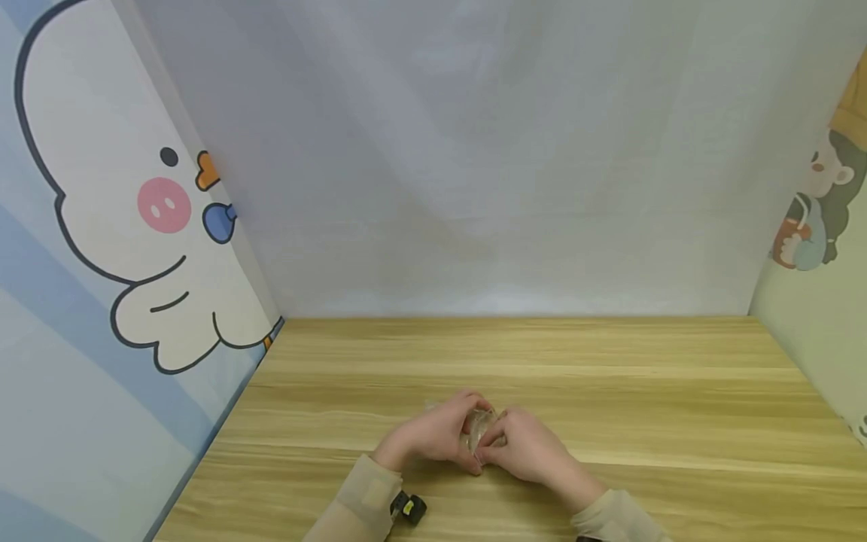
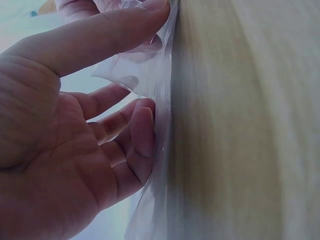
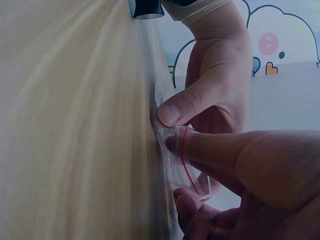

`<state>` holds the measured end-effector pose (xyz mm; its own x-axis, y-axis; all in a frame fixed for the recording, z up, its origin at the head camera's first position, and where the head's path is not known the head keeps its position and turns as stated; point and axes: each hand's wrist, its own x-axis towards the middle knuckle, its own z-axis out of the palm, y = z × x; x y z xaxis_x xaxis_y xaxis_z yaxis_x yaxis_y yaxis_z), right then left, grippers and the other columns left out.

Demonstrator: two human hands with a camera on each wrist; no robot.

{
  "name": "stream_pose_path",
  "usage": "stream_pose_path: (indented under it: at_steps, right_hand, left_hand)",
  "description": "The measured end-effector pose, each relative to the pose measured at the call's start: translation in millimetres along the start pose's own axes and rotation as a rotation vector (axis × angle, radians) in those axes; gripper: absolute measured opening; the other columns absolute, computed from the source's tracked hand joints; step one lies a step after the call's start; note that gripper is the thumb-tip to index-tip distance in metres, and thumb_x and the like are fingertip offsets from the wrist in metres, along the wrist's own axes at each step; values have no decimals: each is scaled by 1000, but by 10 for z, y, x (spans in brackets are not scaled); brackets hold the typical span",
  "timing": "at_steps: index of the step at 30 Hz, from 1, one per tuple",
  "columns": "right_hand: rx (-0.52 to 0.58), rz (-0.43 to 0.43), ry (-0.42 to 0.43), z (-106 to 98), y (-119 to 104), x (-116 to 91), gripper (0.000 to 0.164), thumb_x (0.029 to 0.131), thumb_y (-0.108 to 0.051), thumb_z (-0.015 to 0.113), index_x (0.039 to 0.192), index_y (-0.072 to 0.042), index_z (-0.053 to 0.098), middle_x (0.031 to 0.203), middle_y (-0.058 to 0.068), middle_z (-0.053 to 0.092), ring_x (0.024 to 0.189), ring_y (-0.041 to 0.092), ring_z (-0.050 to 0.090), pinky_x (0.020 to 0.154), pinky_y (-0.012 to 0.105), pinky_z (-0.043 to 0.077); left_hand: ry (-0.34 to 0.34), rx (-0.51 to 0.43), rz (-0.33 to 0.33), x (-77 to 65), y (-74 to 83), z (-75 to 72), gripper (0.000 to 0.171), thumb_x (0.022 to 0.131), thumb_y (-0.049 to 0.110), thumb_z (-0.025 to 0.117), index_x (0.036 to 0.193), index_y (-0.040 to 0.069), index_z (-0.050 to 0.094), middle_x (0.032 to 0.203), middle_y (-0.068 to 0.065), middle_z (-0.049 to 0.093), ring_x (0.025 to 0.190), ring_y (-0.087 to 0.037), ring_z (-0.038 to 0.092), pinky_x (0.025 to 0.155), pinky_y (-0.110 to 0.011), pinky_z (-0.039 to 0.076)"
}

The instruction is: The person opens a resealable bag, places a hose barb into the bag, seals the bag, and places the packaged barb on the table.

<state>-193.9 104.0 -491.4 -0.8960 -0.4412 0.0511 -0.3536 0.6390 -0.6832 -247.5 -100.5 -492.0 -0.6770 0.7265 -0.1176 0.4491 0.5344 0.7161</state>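
A small clear zip bag (image 1: 479,427), with a red line along its mouth (image 3: 188,167), lies low over the wooden table between the two hands. My left hand (image 1: 436,430) holds the bag from the left; its thumb presses the plastic and its fingers curl at the far side. From the right, my right hand (image 1: 531,446) pinches the bag near the mouth, thumb and fingertips on the plastic. In the left wrist view the clear film (image 2: 135,70) stretches along the tabletop under the left fingers. The bag's contents cannot be made out.
The wood-grain table (image 1: 609,376) runs back to a pale grey curtain (image 1: 474,165). Cartoon-printed panels stand at the left (image 1: 101,226) and right (image 1: 813,316). A small black device (image 1: 409,508) sits at the left wrist beside the beige sleeve (image 1: 362,500).
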Motion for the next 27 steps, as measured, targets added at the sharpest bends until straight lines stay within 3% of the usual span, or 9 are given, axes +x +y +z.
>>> stream_pose_path:
  at_steps: [9, 13, 20, 27]
  right_hand:
    - [0, 18, -31, -8, -13, -25, 12, 90, -33, 86, 93, -21, 87, 99, -3, 61, 89, 15, 54, 75, 38, 48]
    - [7, 40, -26, -11, -33, -32, 13, 91, -31, 86, 94, -19, 87, 100, -4, 61, 90, 15, 55, 75, 38, 49]
    - [-5, 8, -23, -20, -39, -16, 9, 90, -27, 87, 93, -18, 87, 95, -5, 68, 88, 14, 58, 74, 37, 50]
    - [17, 13, -22, -43, -45, -29, 11, 89, -24, 87, 95, -15, 87, 97, 0, 69, 91, 19, 61, 76, 47, 53]
  left_hand:
    - [-13, 10, 9, 0, -24, -18, 79, 75, 14, 99, 141, 8, 56, 134, 4, 49, 91, -5, 50, 78, -22, 50]
    - [-12, 0, 16, -9, -34, -14, 74, 76, 14, 99, 137, 7, 58, 132, 4, 50, 94, -5, 52, 81, -22, 51]
    - [23, 18, 29, -25, -51, -4, 70, 73, 14, 100, 133, 5, 64, 123, 4, 55, 95, -5, 54, 84, -21, 51]
    - [35, 39, 37, -42, -34, -12, 69, 72, 12, 100, 131, 4, 65, 114, 4, 56, 93, -5, 52, 81, -21, 50]
